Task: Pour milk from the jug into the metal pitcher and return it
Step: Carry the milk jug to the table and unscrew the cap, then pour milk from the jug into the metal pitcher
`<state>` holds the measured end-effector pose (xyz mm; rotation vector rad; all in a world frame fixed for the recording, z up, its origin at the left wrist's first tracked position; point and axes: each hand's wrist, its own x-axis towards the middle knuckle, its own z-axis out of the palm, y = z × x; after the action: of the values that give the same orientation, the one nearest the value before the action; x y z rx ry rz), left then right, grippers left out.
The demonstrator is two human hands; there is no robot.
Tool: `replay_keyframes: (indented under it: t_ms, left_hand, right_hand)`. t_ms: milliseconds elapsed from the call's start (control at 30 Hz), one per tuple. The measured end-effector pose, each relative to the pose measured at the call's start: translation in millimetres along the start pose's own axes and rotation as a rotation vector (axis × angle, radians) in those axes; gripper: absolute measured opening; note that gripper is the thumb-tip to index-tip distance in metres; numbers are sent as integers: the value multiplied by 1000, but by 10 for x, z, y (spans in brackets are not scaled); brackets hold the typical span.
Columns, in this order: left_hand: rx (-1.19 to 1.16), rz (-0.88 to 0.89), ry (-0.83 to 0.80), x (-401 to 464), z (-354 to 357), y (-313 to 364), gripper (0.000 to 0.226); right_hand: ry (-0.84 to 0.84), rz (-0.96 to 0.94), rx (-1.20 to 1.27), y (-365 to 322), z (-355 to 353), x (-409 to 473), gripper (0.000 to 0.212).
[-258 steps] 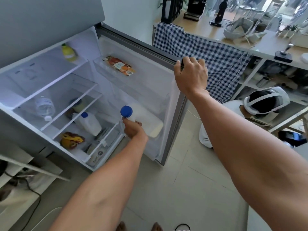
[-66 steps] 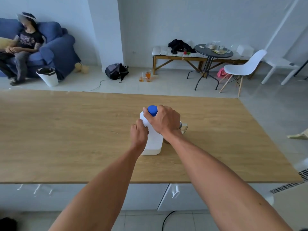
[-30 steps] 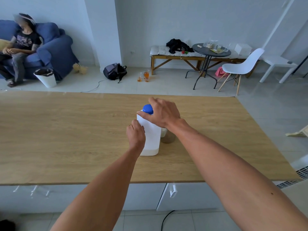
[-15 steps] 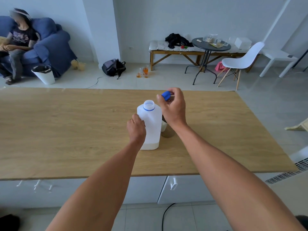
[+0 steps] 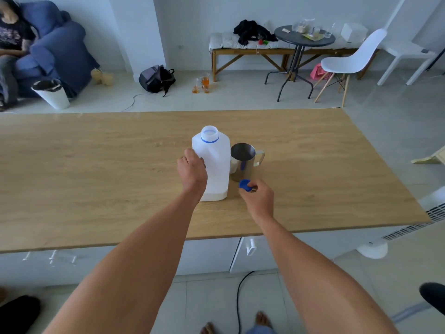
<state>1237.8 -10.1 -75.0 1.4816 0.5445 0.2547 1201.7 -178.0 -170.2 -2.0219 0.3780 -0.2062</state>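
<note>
Lowered beside pitcher (image 5: pixel 242 161), right hand (image 5: pixel 258 198) pinches cap (image 5: pixel 245 184); left hand (image 5: pixel 192 171) grips jug (image 5: pixel 214 165).

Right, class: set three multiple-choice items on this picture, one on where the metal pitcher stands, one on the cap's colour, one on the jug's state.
1. The metal pitcher stands
A. right of the milk jug
B. left of it
C. on the floor

2. The cap is
A. red
B. blue
C. white

3. The jug is
A. capped
B. tipped and pouring
C. upright and uncapped

Answers: 1 A, it sits by the jug's right side on the wooden counter. 2 B, the right hand pinches a blue cap. 3 C, its mouth is open while the left hand grips it.
</note>
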Motion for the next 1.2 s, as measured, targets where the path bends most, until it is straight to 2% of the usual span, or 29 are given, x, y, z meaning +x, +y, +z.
replay_keyframes:
  t_ms: [200, 333, 433, 567, 667, 733, 833, 967, 1200]
  left_hand:
    - [-4, -27, 23, 2, 23, -9, 34]
    - [-18, -12, 32, -4, 13, -5, 32]
    - [-26, -19, 41, -6, -13, -9, 34]
    - [-41, -11, 62, 2, 71, 37, 36]
    - [-42, -10, 59, -17, 122, 39, 35]
    - [-60, -11, 52, -31, 98, 14, 33]
    - [-62, 21, 36, -54, 61, -16, 34]
    - [-79, 59, 18, -49, 23, -39, 54]
    - [-79, 51, 106, -6, 111, -59, 64]
  right_hand:
    - [-13, -88, -308, 194, 172, 21, 23]
    - [-25, -73, -378, 253, 183, -13, 25]
    - [-67, -89, -387, 222, 179, -58, 34]
    - [-22, -85, -170, -77, -49, 205, 24]
    - [43, -138, -130, -349, -241, 574, 24]
    - [2, -114, -174, -467, -301, 786, 33]
    - [-155, -12, -253, -538, -355, 1055, 41]
    - [-313, 55, -322, -538, -327, 1214, 37]
    - [-312, 109, -274, -482, -407, 1112, 21]
